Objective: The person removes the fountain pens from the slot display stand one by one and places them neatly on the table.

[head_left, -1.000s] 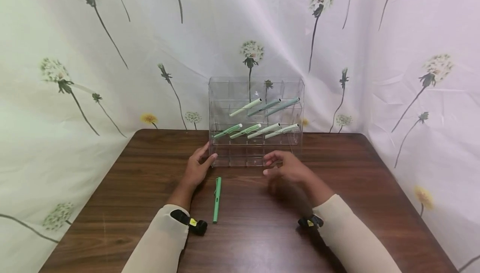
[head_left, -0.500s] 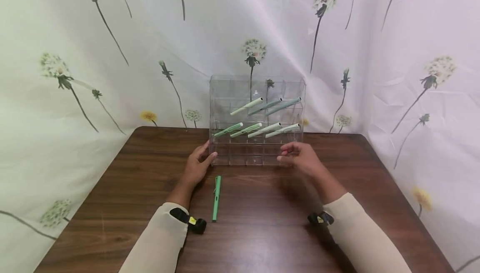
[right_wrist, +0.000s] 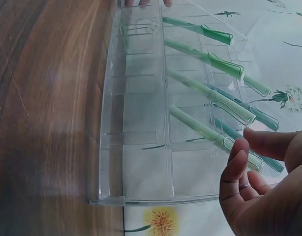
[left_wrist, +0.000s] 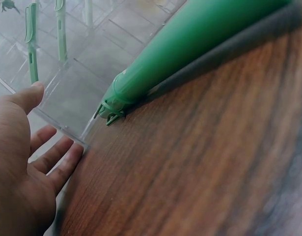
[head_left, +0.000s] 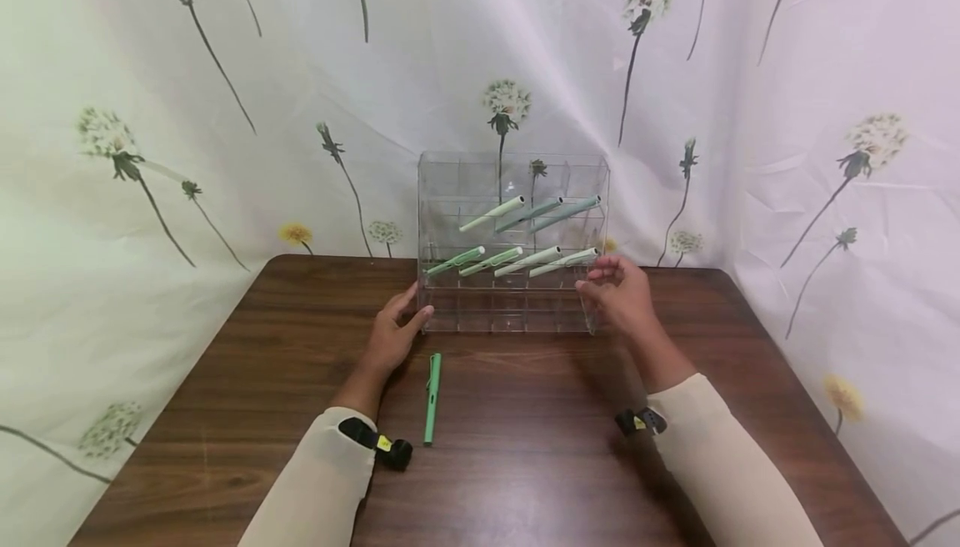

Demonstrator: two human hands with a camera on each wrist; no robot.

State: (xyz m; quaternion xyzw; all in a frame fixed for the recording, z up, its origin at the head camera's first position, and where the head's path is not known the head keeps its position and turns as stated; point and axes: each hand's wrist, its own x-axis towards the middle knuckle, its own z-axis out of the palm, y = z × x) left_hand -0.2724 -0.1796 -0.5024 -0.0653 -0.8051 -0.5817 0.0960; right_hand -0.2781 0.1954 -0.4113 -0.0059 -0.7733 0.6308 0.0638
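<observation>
Hands at either side of a clear pen rack in the middle of the frame

At the bottom of the frame, two cream sleeves [head_left: 315,472] reach in from lower left and lower right, each with a small black wrist camera [head_left: 395,453] at its cuff; ahead of them, left of centre on the dark brown wood-grain table [head_left: 255,388], a bright green capped pen with a clip [head_left: 432,401] lies alone, clip end pointing up the frame; beyond it, the left hand [head_left: 392,337] rests at the rack's lower left corner, thumb against the front edge, fingers spread and extended; the right hand [head_left: 624,297] is at the rack's right side, well apart from the left, its fingers loosely bent with thumb and fingertips apart, beside the pale mint pen [head_left: 564,263] at the right end of the lower row of pens; whether they touch it, I cannot tell.

The transparent plastic tiered rack [head_left: 474,313] stands upright at the centre; its lower row holds four slanted green to pale mint pens, its upper row one pale green pen [head_left: 491,214] and two grey-teal pens [head_left: 566,214]; farthest back, filling the top of the frame, hangs a white dandelion-print cloth [head_left: 420,5].
</observation>
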